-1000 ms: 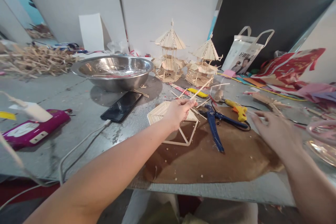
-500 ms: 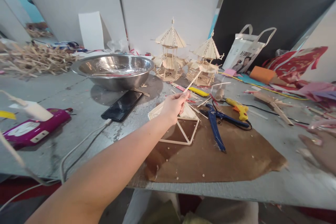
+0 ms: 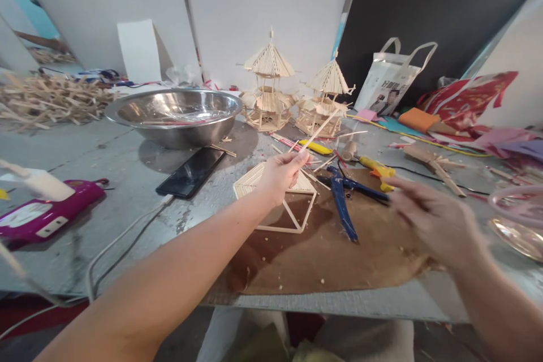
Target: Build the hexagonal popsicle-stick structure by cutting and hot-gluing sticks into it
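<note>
My left hand (image 3: pixel 285 176) is closed in a pinch on a thin wooden stick (image 3: pixel 319 132), which points up and away to the right. Beneath that hand lies a flat frame of wooden sticks (image 3: pixel 280 231), partly hidden, with its far sections filled by rows of sticks. My right hand (image 3: pixel 439 218), smeared by motion, is over the right part of the brown sheet (image 3: pixel 339 271). Its fingertips are near the handle of the blue-handled cutter (image 3: pixel 343 203) and the yellow glue gun (image 3: pixel 377 169); whether they touch either I cannot tell.
Two stick pagodas (image 3: pixel 270 87) stand at the back. At left are a steel bowl (image 3: pixel 178 133), a black phone (image 3: pixel 190 172) on a cable, a purple power strip (image 3: pixel 55 209) and a heap of sticks (image 3: pixel 51 99). A yellow utility knife (image 3: pixel 314 147) lies mid-table; a clear round container (image 3: pixel 520 232) sits at right.
My right hand has come in from the right edge toward the cutter and glue gun. My left hand still holds the stick above the frame. The view has shifted slightly.
</note>
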### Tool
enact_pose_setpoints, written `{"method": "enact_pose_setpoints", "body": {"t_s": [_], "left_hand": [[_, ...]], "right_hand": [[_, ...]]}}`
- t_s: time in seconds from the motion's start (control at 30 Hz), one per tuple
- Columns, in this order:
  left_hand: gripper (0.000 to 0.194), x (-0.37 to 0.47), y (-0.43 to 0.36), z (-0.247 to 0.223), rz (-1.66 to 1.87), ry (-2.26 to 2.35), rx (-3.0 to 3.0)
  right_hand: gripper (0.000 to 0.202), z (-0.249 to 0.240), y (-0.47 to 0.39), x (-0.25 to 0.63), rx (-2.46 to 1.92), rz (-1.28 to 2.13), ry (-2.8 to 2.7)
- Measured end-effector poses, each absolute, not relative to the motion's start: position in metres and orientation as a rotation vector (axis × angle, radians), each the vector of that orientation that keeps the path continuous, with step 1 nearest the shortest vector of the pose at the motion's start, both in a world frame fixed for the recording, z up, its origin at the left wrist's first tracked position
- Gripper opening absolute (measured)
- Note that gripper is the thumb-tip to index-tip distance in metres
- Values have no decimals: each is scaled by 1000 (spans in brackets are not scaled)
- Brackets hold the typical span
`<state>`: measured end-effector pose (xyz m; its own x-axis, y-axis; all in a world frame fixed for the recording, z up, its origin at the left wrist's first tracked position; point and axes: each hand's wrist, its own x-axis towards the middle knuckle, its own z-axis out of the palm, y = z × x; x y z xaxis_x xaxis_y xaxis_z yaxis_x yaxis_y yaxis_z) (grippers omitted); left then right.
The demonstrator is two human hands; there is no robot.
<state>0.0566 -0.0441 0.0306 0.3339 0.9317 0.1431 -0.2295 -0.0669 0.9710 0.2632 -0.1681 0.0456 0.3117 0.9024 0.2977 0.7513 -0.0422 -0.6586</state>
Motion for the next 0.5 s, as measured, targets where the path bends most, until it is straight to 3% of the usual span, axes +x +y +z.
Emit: {"method": "enact_pose_setpoints", "body": {"t_s": [0.13, 0.23, 0.5], "left_hand": [[29, 59, -55, 34, 1068, 757, 1457], [26, 61, -61, 36, 1016, 685, 1587], [27, 58, -62, 40, 1029, 704, 1631]], "right_hand": [[50, 41, -116, 206, -1420, 950, -1509], [39, 38, -104, 191, -1241, 1298, -1452], [26, 44, -148, 236, -1639, 995, -1436]]}}
